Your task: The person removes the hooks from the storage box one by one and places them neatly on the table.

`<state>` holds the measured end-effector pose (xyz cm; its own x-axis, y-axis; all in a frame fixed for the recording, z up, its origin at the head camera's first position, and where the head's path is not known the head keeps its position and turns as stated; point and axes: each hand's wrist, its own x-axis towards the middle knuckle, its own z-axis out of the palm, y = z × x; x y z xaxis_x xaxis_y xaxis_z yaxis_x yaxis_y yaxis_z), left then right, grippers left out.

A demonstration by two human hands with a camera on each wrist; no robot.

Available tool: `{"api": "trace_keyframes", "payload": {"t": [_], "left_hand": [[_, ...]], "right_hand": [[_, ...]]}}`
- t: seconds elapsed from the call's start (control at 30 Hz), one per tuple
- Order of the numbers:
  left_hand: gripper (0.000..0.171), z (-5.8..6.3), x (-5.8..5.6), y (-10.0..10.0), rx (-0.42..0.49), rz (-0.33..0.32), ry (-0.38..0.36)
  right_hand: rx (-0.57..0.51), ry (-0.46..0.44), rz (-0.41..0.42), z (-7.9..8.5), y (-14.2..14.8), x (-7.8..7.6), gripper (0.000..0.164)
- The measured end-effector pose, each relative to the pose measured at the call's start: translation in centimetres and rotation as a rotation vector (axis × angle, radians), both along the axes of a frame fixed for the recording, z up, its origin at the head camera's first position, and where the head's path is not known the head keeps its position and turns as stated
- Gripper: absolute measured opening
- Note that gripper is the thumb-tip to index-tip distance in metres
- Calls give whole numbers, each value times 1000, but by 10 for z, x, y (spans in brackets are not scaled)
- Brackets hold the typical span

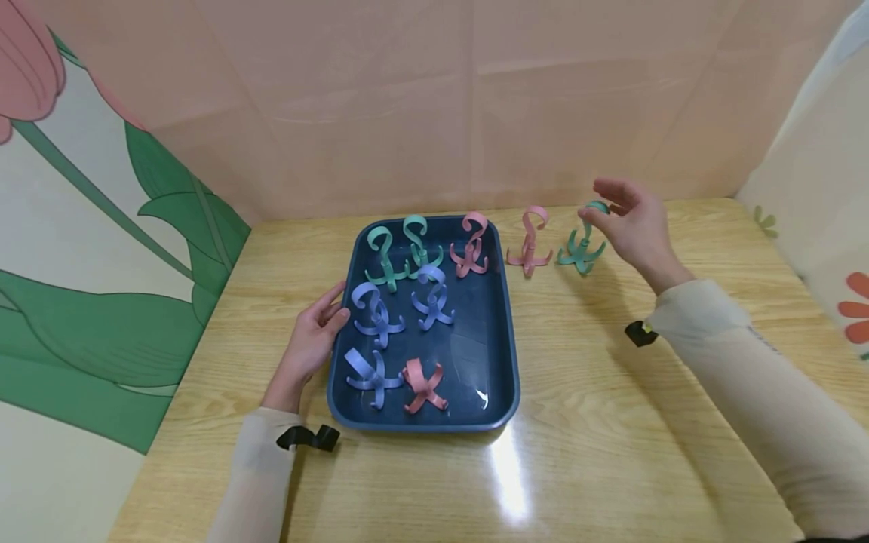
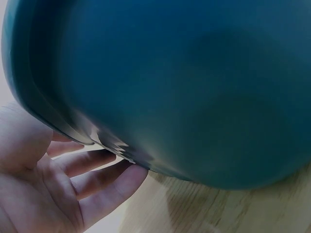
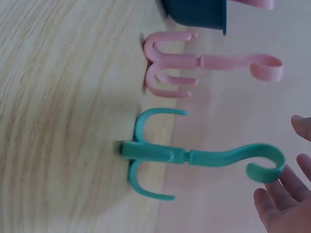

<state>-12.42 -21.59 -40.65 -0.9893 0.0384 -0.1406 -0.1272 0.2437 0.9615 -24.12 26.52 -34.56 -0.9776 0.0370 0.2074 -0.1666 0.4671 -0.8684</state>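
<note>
A dark blue tray (image 1: 475,354) holds several multi-pronged hanger hooks: green (image 1: 383,260), pink (image 1: 470,253) and blue-violet (image 1: 432,302) ones. My left hand (image 1: 312,339) rests at the tray's left side, with its fingers (image 2: 114,191) nearly straight against the outer wall. To the right of the tray a green hook (image 1: 580,253) stands upright on its prongs. My right hand (image 1: 634,226) is around its curled top; fingertips touch or nearly touch the curl, and no firm grip shows. Beside it stands a pink hook (image 1: 529,249), apart from the hand.
The wooden table (image 1: 577,422) meets a pinkish covered wall (image 1: 373,113) just behind the hooks. Printed floral panels stand at the left (image 1: 81,324) and right (image 1: 815,226). Another pink hook (image 1: 424,388) lies near the tray's front edge.
</note>
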Motion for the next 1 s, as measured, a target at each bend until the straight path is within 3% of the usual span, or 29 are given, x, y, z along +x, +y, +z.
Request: {"api": "trace_keyframes", "payload": {"t": [0.27,0.53,0.8,1.0], "left_hand": [[50,-1,0,0,-12,1,18],[50,0,0,0,-19,-2,15],[50,0,-1,-1,-11,-1,10],[50,0,0,-1,-15,-1,7]], "right_hand": [[-11,95,-11,14,-20,12,51],[-59,243,68,19,-48,21,44],[-126,259,175,24,-80,31,40],[-142,208,218,32,-101,46,39]]}}
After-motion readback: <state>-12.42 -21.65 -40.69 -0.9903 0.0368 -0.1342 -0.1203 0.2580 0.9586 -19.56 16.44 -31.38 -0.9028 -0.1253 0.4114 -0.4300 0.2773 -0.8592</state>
